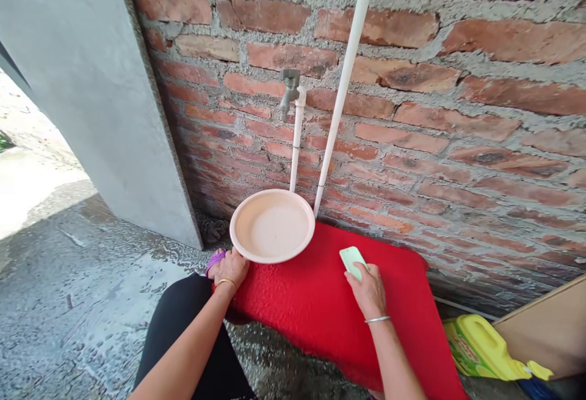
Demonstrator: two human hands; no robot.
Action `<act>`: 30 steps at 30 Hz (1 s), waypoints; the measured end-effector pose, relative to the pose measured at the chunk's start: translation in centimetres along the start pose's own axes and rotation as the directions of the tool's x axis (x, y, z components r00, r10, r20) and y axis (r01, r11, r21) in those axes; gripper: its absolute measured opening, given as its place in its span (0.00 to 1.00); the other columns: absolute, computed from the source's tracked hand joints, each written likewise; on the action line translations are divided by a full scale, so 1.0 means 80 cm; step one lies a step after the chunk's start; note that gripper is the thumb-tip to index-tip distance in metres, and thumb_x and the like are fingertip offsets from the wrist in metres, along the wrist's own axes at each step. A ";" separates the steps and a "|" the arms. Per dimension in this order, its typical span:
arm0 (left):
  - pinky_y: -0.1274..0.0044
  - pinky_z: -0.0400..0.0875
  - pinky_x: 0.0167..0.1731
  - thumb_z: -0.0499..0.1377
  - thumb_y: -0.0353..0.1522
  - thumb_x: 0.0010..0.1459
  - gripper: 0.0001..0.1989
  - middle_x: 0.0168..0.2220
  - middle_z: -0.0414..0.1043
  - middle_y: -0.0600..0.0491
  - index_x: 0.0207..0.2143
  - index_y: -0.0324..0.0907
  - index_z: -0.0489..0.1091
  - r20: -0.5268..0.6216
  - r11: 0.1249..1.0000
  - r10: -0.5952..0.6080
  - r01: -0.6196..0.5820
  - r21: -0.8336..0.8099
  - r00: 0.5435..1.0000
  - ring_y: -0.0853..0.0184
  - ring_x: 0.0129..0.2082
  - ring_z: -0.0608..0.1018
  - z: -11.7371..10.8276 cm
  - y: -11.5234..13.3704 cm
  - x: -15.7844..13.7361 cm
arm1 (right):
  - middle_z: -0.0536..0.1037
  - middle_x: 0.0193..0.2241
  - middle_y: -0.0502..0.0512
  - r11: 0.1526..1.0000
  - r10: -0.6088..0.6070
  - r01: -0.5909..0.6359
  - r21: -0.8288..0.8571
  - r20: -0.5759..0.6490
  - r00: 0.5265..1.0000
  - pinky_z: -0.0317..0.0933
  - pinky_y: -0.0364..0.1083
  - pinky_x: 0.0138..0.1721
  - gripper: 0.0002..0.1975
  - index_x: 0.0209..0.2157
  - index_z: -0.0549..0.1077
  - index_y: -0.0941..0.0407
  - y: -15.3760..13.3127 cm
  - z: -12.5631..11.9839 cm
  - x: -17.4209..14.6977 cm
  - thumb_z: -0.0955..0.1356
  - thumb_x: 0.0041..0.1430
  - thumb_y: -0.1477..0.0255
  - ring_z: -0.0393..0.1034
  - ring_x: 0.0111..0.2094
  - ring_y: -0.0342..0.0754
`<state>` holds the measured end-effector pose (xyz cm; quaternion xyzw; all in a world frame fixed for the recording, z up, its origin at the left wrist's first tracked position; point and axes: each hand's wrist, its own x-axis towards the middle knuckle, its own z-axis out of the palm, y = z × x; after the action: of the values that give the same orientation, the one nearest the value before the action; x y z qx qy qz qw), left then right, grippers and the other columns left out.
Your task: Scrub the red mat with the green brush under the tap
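Note:
A red cloth (297, 302) lies spread over a low surface in front of me, its near edge hanging down. My left hand (232, 267) is closed at the cloth's left edge, just below the rim of a pale pink basin (235, 242). In my right hand (368, 290) is a pale green bar of soap (351, 258), pressed flat on the cloth right of the middle. The basin rests at the cloth's back left corner, and no contents show in it.
A grey tap (289, 91) on a white pipe (296, 149) stands behind the basin, beside a taller white pipe (341, 101). Brick wall closes off the back. At right lie a yellow jug (480, 345) and a cardboard sheet (544, 327); a grey slab (101, 82) leans at left above wet floor.

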<state>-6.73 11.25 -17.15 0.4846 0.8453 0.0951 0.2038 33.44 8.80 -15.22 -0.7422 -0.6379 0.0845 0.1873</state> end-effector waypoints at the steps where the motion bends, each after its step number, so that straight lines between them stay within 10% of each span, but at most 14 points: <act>1: 0.54 0.70 0.58 0.44 0.39 0.72 0.27 0.60 0.76 0.31 0.64 0.38 0.69 0.000 1.000 0.000 0.000 -0.002 1.000 0.43 0.62 0.78 0.001 -0.001 0.001 | 0.74 0.46 0.60 0.996 0.093 -0.093 -0.013 -0.020 0.995 0.68 0.53 0.55 0.20 0.54 0.81 0.53 0.034 -0.016 0.001 0.69 0.64 0.62 0.75 0.48 0.57; 6: 0.53 0.69 0.59 0.42 0.41 0.73 0.28 0.60 0.75 0.31 0.63 0.38 0.70 0.010 1.000 -0.005 0.006 -0.013 1.000 0.42 0.62 0.77 0.000 0.000 0.000 | 0.78 0.40 0.66 0.857 0.502 -0.512 -0.066 -0.125 0.856 0.68 0.59 0.55 0.30 0.57 0.78 0.57 0.188 -0.089 -0.014 0.63 0.66 0.52 0.70 0.56 0.67; 9: 0.54 0.69 0.60 0.41 0.42 0.73 0.29 0.61 0.75 0.31 0.63 0.37 0.70 0.009 1.000 -0.012 0.013 -0.011 1.000 0.42 0.62 0.77 -0.003 0.001 -0.001 | 0.79 0.38 0.68 0.819 0.550 -0.570 -0.062 -0.195 0.812 0.68 0.62 0.55 0.30 0.55 0.79 0.58 0.208 -0.100 -0.028 0.62 0.66 0.51 0.69 0.56 0.70; 15: 0.57 0.69 0.61 0.42 0.44 0.72 0.31 0.62 0.74 0.31 0.65 0.37 0.70 0.028 1.000 -0.026 0.026 0.015 0.999 0.44 0.64 0.76 -0.009 0.001 0.000 | 0.75 0.46 0.61 0.973 0.138 -0.109 0.205 -0.134 0.981 0.70 0.54 0.56 0.19 0.50 0.81 0.52 0.048 -0.015 -0.065 0.70 0.61 0.59 0.76 0.49 0.57; 21: 0.52 0.69 0.60 0.41 0.44 0.71 0.34 0.63 0.72 0.28 0.67 0.34 0.68 0.046 1.000 -0.017 0.017 0.009 0.999 0.40 0.64 0.76 -0.009 -0.003 0.004 | 0.75 0.46 0.56 0.967 -0.173 0.183 0.176 -0.074 0.982 0.72 0.51 0.52 0.16 0.50 0.82 0.47 -0.054 0.050 -0.093 0.74 0.59 0.72 0.76 0.46 0.54; 26: 0.51 0.70 0.58 0.43 0.49 0.70 0.35 0.61 0.73 0.28 0.66 0.36 0.68 0.003 1.000 0.003 -0.002 -0.022 1.000 0.38 0.62 0.77 0.001 -0.013 0.013 | 0.75 0.45 0.59 0.997 0.070 -0.064 0.049 -0.123 0.990 0.70 0.52 0.53 0.15 0.50 0.83 0.50 0.051 -0.004 -0.081 0.72 0.62 0.66 0.76 0.46 0.56; 30: 0.51 0.69 0.59 0.44 0.49 0.69 0.36 0.61 0.73 0.28 0.66 0.35 0.69 0.015 1.000 -0.007 0.007 -0.021 1.000 0.37 0.63 0.76 0.005 -0.016 0.018 | 0.76 0.43 0.64 0.906 0.399 -0.419 -0.051 -0.220 0.890 0.68 0.55 0.53 0.21 0.53 0.82 0.56 0.161 -0.071 -0.087 0.69 0.64 0.61 0.74 0.49 0.61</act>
<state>-8.24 11.84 -18.31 0.4802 0.8445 0.0997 0.2153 46.08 -0.49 -15.78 -0.8728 -0.4478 0.0144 0.1935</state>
